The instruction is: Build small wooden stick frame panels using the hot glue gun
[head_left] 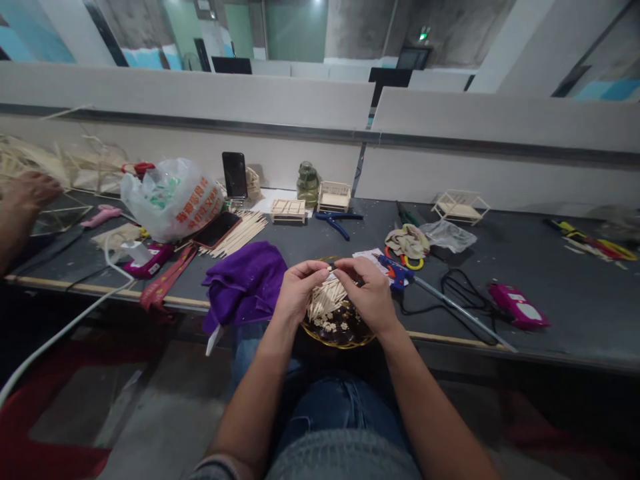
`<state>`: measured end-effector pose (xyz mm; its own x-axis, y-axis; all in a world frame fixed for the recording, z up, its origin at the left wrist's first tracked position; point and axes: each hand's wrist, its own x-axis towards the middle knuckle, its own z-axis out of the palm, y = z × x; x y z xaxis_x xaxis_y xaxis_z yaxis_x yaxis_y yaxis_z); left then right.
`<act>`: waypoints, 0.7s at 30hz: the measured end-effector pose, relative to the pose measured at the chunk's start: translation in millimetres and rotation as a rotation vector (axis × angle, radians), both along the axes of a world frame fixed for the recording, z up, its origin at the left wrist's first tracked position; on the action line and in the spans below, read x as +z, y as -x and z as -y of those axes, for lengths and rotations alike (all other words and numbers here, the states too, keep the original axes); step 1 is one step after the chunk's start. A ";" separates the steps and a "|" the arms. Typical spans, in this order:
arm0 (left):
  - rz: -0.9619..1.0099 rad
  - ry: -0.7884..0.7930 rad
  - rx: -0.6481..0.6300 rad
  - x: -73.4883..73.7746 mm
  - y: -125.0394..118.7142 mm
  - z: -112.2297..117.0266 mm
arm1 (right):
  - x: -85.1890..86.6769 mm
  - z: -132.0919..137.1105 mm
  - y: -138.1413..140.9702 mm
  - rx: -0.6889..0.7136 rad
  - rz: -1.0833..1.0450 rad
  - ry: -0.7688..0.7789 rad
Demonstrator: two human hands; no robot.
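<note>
My left hand (300, 288) and my right hand (369, 293) meet above a dark round basket (345, 345) with a yellowish rim at the table's front edge. Both pinch a small pale wooden piece (330, 269) at the fingertips; its exact shape is too small to make out. In the basket lies a heap of short wooden sticks (325, 301), with several small flower-shaped wooden pieces (330, 327) in front of it. My right hand hides part of the basket.
Left are a purple cloth (245, 280), long sticks (243, 233), a plastic bag (173, 200) and another person's hand (35, 190). Behind stand small stick-built furniture (334, 197) and blue pliers (340, 221). Right are a blue glue gun (395, 272), its cable, a metal rod (463, 312) and a magenta box (517, 305).
</note>
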<state>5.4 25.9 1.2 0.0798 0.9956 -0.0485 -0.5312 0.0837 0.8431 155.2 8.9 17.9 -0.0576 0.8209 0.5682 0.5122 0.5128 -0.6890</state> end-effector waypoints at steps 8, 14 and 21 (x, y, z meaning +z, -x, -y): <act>-0.035 -0.061 -0.021 -2.7 -1.1 2.1 | 2.3 -0.2 -0.8 0.028 -0.014 -0.032; -0.071 -0.084 -0.004 -3.1 -1.4 1.6 | 2.0 -1.1 -0.9 0.030 0.009 -0.032; -0.066 -0.083 -0.004 -4.7 -1.9 1.1 | 2.7 -1.1 -1.1 0.032 0.021 -0.040</act>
<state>7.3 24.8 -3.6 0.0834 0.9961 0.0286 -0.4740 0.0144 0.8804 156.3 10.0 20.6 -0.0962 0.7949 0.5991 0.5092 0.5565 -0.6565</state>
